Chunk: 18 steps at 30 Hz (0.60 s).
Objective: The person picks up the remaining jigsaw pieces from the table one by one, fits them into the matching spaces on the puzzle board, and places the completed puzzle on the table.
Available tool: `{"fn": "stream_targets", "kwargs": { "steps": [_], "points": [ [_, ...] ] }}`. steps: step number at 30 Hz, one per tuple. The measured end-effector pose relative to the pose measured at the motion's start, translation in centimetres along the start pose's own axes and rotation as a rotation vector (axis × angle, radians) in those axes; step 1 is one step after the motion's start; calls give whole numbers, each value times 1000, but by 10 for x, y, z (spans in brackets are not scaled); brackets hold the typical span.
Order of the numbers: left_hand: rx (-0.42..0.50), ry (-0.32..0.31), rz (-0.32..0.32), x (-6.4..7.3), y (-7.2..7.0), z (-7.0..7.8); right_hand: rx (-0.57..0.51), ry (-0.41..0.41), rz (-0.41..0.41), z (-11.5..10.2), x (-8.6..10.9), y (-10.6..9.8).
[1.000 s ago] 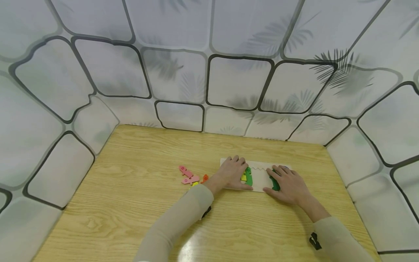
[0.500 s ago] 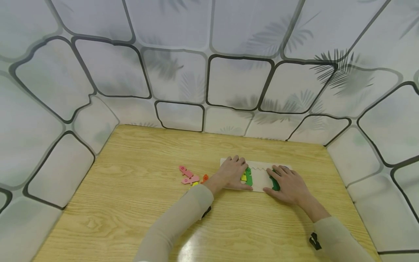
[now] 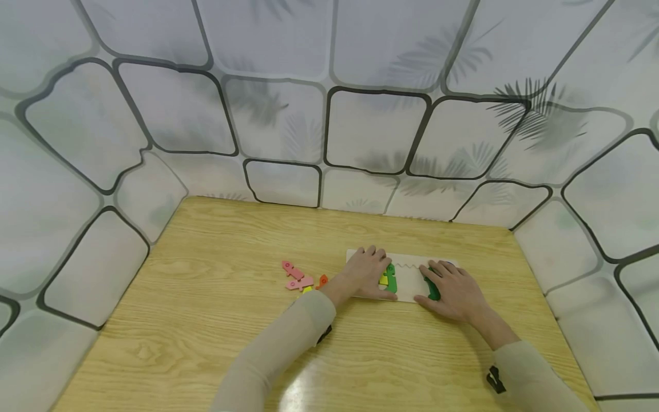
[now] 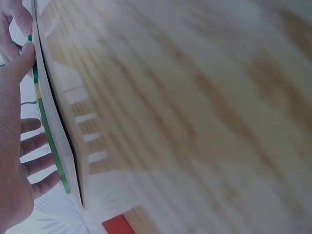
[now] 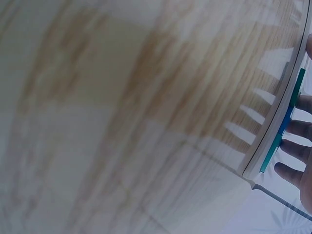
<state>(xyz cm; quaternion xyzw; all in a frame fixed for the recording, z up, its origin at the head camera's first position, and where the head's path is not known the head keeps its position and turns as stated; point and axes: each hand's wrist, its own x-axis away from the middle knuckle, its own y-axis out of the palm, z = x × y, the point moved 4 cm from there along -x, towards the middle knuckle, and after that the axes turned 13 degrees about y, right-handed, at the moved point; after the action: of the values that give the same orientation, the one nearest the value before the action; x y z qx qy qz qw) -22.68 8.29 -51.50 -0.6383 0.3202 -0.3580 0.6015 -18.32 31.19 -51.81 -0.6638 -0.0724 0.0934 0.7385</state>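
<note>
A pale puzzle board (image 3: 410,280) with a zigzag line lies on the table. My left hand (image 3: 365,273) rests over its left part, fingers spread. A green piece (image 3: 392,279) and a yellow piece (image 3: 383,280) show beside that hand; its palm hides whatever else is there. On the right part lies my right hand (image 3: 455,290), covering most of a dark green piece (image 3: 433,290). From the left wrist, the fingers (image 4: 36,165) extend along the board's edge (image 4: 61,141). The right wrist view shows fingertips (image 5: 290,148) on teal (image 5: 269,157) and blue (image 5: 286,122) pieces.
Left of the board lie loose pieces: two pink ones (image 3: 293,270), a yellow one (image 3: 307,289) and an orange-red one (image 3: 322,280), partly behind my left forearm. The wooden table (image 3: 216,297) meets a pale stone-patterned wall (image 3: 280,183) at the back and sides.
</note>
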Motion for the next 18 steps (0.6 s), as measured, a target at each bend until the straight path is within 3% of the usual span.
{"fn": "stream_targets", "kwargs": {
  "steps": [10,18],
  "points": [
    [-10,13,-11,2,-1,0,-15,-7,18,-2,0,0],
    [75,-4,-18,8,-7,-4,-8,1,2,0,0,1]
  ]
}}
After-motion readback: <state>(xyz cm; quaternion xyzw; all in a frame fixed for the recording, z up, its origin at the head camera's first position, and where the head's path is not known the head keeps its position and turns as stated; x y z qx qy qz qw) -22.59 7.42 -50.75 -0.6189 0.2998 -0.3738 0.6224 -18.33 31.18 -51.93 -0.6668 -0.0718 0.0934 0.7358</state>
